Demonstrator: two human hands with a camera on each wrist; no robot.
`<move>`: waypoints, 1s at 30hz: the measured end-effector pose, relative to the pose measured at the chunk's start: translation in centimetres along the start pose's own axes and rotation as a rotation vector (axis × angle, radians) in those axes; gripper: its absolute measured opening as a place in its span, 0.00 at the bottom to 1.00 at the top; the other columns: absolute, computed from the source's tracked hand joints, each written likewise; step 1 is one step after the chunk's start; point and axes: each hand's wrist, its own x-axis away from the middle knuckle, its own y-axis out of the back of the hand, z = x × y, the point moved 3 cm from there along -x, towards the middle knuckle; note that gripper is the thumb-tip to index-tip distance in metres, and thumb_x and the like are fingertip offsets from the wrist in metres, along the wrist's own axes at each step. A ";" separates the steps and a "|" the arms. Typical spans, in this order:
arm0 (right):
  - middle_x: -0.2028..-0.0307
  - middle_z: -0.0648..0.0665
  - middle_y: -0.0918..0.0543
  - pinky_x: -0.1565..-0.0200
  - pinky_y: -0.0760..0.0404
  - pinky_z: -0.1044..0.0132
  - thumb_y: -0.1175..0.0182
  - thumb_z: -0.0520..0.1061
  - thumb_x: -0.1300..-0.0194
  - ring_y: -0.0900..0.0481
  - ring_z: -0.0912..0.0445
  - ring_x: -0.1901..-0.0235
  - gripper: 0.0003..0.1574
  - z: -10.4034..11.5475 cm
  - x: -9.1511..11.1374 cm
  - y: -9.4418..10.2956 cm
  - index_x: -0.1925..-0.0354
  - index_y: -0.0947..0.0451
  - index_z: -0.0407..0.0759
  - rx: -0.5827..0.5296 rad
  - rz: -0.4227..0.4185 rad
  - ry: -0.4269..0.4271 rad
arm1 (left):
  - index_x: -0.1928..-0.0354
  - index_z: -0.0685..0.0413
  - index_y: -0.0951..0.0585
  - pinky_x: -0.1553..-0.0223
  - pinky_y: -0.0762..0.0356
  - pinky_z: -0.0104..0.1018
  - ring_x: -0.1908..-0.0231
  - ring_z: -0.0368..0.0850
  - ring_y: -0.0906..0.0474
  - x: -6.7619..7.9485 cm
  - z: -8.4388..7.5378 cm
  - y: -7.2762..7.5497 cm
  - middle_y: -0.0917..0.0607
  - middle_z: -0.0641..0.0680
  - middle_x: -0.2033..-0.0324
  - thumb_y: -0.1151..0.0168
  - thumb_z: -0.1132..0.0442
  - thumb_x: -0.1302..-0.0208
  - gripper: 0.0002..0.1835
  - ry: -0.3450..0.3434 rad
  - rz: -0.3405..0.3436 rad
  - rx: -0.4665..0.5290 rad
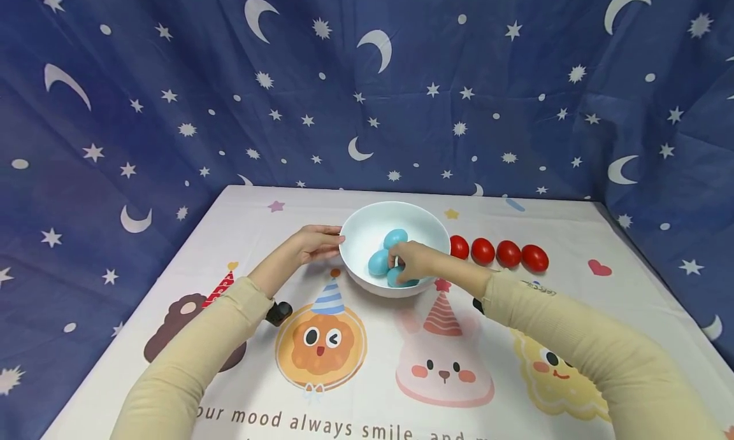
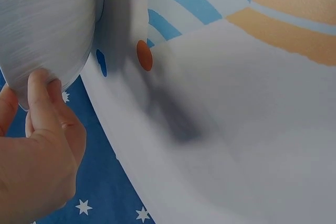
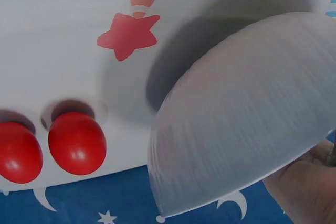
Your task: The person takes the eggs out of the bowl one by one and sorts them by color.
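Here on the left, my left grip (image 1: 316, 242) pinches the rim of the white bowl (image 1: 362, 228), which sits toward the far side of the table (image 1: 258, 233). Inside it, one blue egg (image 1: 377, 263) lies leftmost, with the far blue egg (image 1: 395, 237) just behind! And my right grip (image 1: 415, 260) reaches down in, fingers curled, pinching the near blue egg (image 1: 394, 277), partly hidden beneath them. Over to the right, four red eggs (image 1: 483, 251) line up beside the bowl.

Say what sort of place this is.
Probably a staged tabletop set rather than a workplace: a blue moon-and-star curtain hangs behind and beside a white table covered in cartoon prints.
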 end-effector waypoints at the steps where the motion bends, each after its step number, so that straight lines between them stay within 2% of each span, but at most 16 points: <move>1: 0.62 0.41 0.20 0.57 0.17 0.68 0.33 0.39 0.45 0.26 0.54 0.64 0.14 -0.1 0.1 0.0 0.59 0.23 0.38 0.006 0.001 0.001 | 0.34 0.57 0.32 0.68 0.15 0.23 0.77 0.33 0.19 0.0 0.0 0.0 0.19 0.46 0.74 0.42 0.69 0.36 0.27 0.002 0.000 0.000; 5: 0.57 0.39 0.18 0.49 0.15 0.61 0.33 0.39 0.44 0.23 0.50 0.58 0.15 -0.3 0.4 0.2 0.57 0.21 0.38 -0.009 -0.001 0.015 | 0.34 0.57 0.32 0.67 0.15 0.23 0.77 0.33 0.19 -0.1 0.1 0.0 0.19 0.46 0.74 0.42 0.69 0.35 0.27 0.002 0.000 0.004; 9: 0.53 0.38 0.18 0.46 0.17 0.57 0.33 0.39 0.44 0.22 0.49 0.53 0.15 -0.3 0.6 0.5 0.57 0.21 0.38 -0.033 -0.001 0.019 | 0.34 0.57 0.32 0.68 0.15 0.22 0.77 0.33 0.19 -0.1 0.0 0.0 0.19 0.45 0.74 0.42 0.69 0.35 0.27 -0.001 -0.002 0.005; 16: 0.54 0.39 0.19 0.48 0.16 0.60 0.34 0.41 0.43 0.24 0.49 0.54 0.17 -0.3 0.7 0.7 0.54 0.20 0.40 -0.044 -0.009 0.015 | 0.34 0.58 0.33 0.65 0.15 0.24 0.77 0.34 0.19 0.0 0.0 -0.1 0.19 0.45 0.75 0.42 0.69 0.36 0.27 -0.007 0.006 0.015; 24: 0.57 0.38 0.19 0.56 0.14 0.65 0.35 0.42 0.43 0.24 0.50 0.58 0.17 -0.2 1.1 1.4 0.54 0.20 0.40 -0.079 -0.044 0.043 | 0.34 0.58 0.33 0.69 0.15 0.23 0.77 0.34 0.19 0.2 0.0 -0.1 0.19 0.46 0.75 0.42 0.69 0.36 0.27 -0.005 0.003 0.018; 30: 0.58 0.37 0.21 0.60 0.15 0.67 0.35 0.41 0.44 0.25 0.49 0.61 0.18 -0.7 1.6 1.8 0.53 0.21 0.38 -0.170 -0.088 0.040 | 0.34 0.56 0.32 0.68 0.15 0.23 0.77 0.34 0.19 0.2 0.0 -0.1 0.19 0.45 0.75 0.41 0.68 0.36 0.27 0.006 -0.003 0.005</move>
